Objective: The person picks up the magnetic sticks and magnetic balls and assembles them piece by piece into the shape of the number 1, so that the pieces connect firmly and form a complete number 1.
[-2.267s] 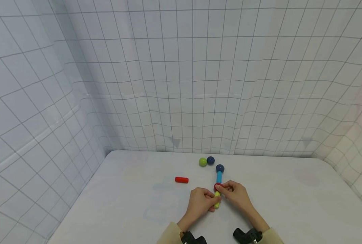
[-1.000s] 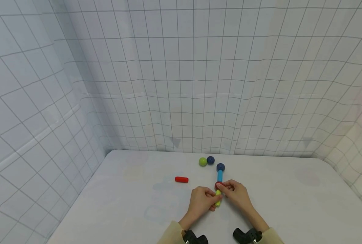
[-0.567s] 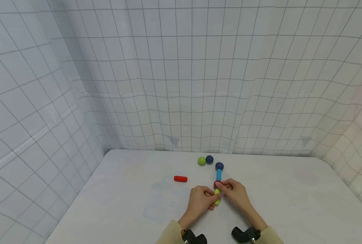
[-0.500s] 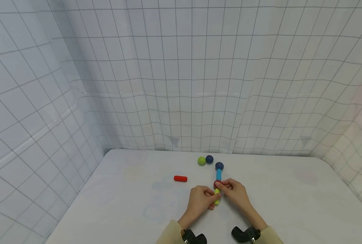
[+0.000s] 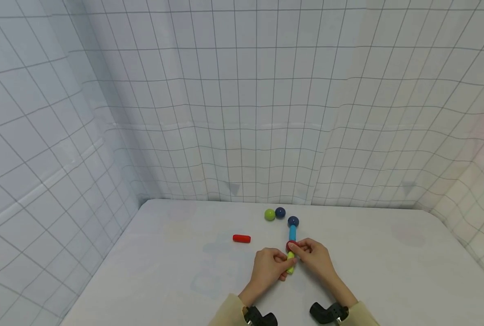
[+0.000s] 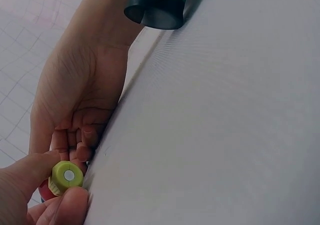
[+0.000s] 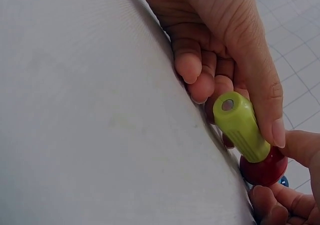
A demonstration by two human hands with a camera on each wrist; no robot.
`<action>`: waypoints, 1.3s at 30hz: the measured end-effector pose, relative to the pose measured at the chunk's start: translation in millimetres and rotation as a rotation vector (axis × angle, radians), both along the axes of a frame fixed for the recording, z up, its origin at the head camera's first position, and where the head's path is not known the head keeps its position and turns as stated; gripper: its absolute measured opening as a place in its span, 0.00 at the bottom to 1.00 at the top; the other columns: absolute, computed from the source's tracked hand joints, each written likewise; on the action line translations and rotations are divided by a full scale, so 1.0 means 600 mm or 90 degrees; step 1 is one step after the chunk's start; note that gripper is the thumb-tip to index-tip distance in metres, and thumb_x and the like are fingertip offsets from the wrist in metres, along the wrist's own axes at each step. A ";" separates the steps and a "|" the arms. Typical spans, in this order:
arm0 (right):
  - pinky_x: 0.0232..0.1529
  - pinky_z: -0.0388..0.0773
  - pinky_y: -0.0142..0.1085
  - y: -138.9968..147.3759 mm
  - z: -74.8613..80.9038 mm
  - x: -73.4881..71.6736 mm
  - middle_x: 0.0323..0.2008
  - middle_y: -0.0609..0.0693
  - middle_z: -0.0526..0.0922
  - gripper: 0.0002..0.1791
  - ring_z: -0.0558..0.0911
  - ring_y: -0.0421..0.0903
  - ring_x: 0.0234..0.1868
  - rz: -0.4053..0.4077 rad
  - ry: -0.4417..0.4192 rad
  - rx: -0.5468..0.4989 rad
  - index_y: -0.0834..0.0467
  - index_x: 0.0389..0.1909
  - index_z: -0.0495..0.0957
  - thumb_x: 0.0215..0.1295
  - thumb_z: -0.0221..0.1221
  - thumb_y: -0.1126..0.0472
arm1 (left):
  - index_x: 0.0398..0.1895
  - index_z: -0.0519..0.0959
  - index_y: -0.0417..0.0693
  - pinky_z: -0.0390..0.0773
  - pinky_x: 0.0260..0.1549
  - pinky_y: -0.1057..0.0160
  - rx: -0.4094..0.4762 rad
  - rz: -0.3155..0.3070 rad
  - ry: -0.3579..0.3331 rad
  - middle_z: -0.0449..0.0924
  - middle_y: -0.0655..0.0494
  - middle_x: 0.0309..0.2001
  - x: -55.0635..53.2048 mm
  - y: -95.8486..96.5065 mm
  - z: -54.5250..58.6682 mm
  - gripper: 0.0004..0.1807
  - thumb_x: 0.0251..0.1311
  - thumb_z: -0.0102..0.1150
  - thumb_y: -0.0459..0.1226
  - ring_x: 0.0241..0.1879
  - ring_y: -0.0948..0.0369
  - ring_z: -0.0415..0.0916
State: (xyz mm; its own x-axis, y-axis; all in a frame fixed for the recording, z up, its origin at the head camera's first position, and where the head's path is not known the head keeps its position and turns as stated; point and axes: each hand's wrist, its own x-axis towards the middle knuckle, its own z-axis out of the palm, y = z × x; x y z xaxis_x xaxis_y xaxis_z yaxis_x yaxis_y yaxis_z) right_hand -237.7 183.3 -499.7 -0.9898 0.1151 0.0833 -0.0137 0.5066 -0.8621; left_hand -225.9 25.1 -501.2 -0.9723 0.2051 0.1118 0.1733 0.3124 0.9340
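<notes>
Yellow stick (image 7: 242, 130): between the two hands, above or on the desk (image 5: 164, 262); clearance hard to tell.
Left grip: narrow, the left hand (image 5: 268, 267) pinching the yellow stick between thumb and fingers.
Right grip: narrow, the right hand (image 5: 316, 259) pinching the red ball (image 7: 264, 169).
Stick to ball: the red ball lies just beyond the left grip, touching the stick's far end; the right hand is nearer it.
Long axis: the yellow stick runs away from the person, roughly in line with the blue stick (image 5: 292, 233) and the dark blue ball (image 5: 293, 221) tipping it.
Pointing: the yellow stick's bare end, with a pale round spot, faces the person.
</notes>
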 end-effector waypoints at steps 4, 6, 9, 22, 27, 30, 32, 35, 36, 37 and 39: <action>0.22 0.65 0.30 0.001 -0.001 -0.001 0.20 0.45 0.75 0.16 0.71 0.41 0.23 0.000 0.002 0.005 0.60 0.31 0.81 0.56 0.67 0.49 | 0.25 0.82 0.43 0.69 0.09 0.72 0.004 0.001 -0.003 0.74 0.66 0.11 0.000 0.001 0.000 0.11 0.51 0.70 0.42 0.08 0.68 0.71; 0.22 0.65 0.30 0.001 -0.003 -0.002 0.20 0.45 0.75 0.16 0.71 0.41 0.23 0.000 0.003 0.007 0.60 0.31 0.81 0.56 0.67 0.49 | 0.25 0.82 0.43 0.69 0.09 0.72 0.004 0.002 -0.004 0.74 0.65 0.11 0.000 0.001 -0.001 0.11 0.51 0.70 0.42 0.08 0.68 0.71; 0.22 0.64 0.30 0.001 -0.004 -0.002 0.20 0.45 0.75 0.17 0.71 0.41 0.23 0.002 0.006 0.010 0.61 0.31 0.81 0.56 0.67 0.49 | 0.25 0.83 0.42 0.71 0.10 0.71 0.008 0.006 -0.004 0.75 0.65 0.11 0.000 0.002 -0.001 0.11 0.51 0.70 0.42 0.08 0.68 0.72; 0.21 0.63 0.30 -0.001 -0.003 -0.001 0.20 0.46 0.75 0.18 0.71 0.42 0.22 0.001 0.001 0.009 0.61 0.30 0.80 0.57 0.66 0.48 | 0.23 0.83 0.42 0.74 0.12 0.69 0.028 0.009 -0.006 0.76 0.64 0.12 0.000 0.004 -0.004 0.11 0.51 0.70 0.41 0.09 0.67 0.74; 0.21 0.63 0.30 0.000 -0.001 -0.001 0.20 0.46 0.75 0.18 0.70 0.42 0.23 0.002 -0.001 0.010 0.61 0.30 0.80 0.57 0.66 0.48 | 0.24 0.83 0.42 0.74 0.12 0.69 0.030 0.009 -0.012 0.76 0.63 0.12 -0.001 0.004 -0.005 0.11 0.51 0.70 0.41 0.09 0.66 0.74; 0.22 0.64 0.30 0.001 -0.002 -0.001 0.20 0.46 0.75 0.18 0.71 0.42 0.23 0.002 0.000 0.010 0.60 0.30 0.80 0.56 0.67 0.48 | 0.24 0.83 0.43 0.74 0.12 0.69 0.030 0.007 -0.014 0.76 0.63 0.12 -0.001 0.004 -0.005 0.11 0.52 0.70 0.42 0.09 0.66 0.74; 0.22 0.64 0.30 0.001 -0.003 -0.002 0.20 0.46 0.75 0.18 0.71 0.42 0.23 0.002 0.000 0.010 0.60 0.30 0.80 0.56 0.67 0.48 | 0.24 0.83 0.43 0.74 0.12 0.69 0.031 0.004 -0.015 0.76 0.63 0.12 -0.001 0.004 -0.006 0.11 0.52 0.70 0.42 0.09 0.66 0.74; 0.22 0.65 0.30 0.002 -0.003 -0.003 0.20 0.45 0.75 0.18 0.71 0.41 0.24 0.003 0.000 0.012 0.60 0.30 0.80 0.56 0.67 0.48 | 0.24 0.82 0.43 0.73 0.12 0.69 0.034 0.001 -0.016 0.76 0.63 0.12 0.000 0.003 -0.006 0.12 0.52 0.70 0.43 0.09 0.66 0.73; 0.22 0.65 0.30 0.002 -0.003 -0.003 0.20 0.45 0.75 0.18 0.71 0.42 0.24 0.004 0.001 0.012 0.60 0.30 0.80 0.56 0.67 0.48 | 0.24 0.82 0.43 0.73 0.11 0.69 0.035 0.000 -0.017 0.76 0.62 0.12 0.000 0.003 -0.006 0.12 0.52 0.70 0.43 0.09 0.66 0.73; 0.22 0.65 0.30 0.002 -0.003 -0.003 0.20 0.45 0.75 0.18 0.71 0.41 0.24 0.003 0.001 0.013 0.60 0.30 0.80 0.56 0.67 0.48 | 0.24 0.82 0.43 0.73 0.11 0.69 0.036 0.000 -0.018 0.76 0.62 0.12 0.000 0.003 -0.005 0.12 0.52 0.70 0.43 0.09 0.66 0.73; 0.23 0.65 0.30 0.002 -0.003 -0.002 0.21 0.45 0.75 0.18 0.71 0.41 0.24 0.002 0.000 0.014 0.60 0.31 0.80 0.56 0.67 0.48 | 0.24 0.82 0.43 0.73 0.11 0.69 0.038 0.000 -0.020 0.76 0.62 0.12 0.000 0.003 -0.004 0.12 0.52 0.70 0.43 0.09 0.66 0.73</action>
